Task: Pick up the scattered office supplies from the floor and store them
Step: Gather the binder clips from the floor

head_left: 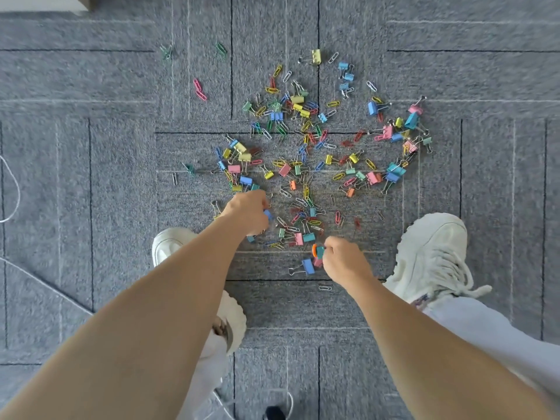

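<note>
Both forearms are reaching down and away from the camera toward the grey carpet (121, 177), between 2 white shoes (433, 253). Near the middle, the right hand (344, 260) is curling its fingers round orange and teal clips (318, 251), and farther off to the left the left hand (247, 212) is closing round a small blue clip (268, 214); whether either fist is hiding more, I cannot tell. Most of the scattered clips (303, 153) are lying on the floor beyond both hands, spreading far and to the right. A blue binder clip (308, 266) is sitting just left of the right hand's knuckles, almost touching them, its long axis running roughly left to right with the wire handles pointing left. That hand is lying much nearer to it than the left one, so it is probably calling for a short sideways reach to the left. No box or tray for storing is showing.
</note>
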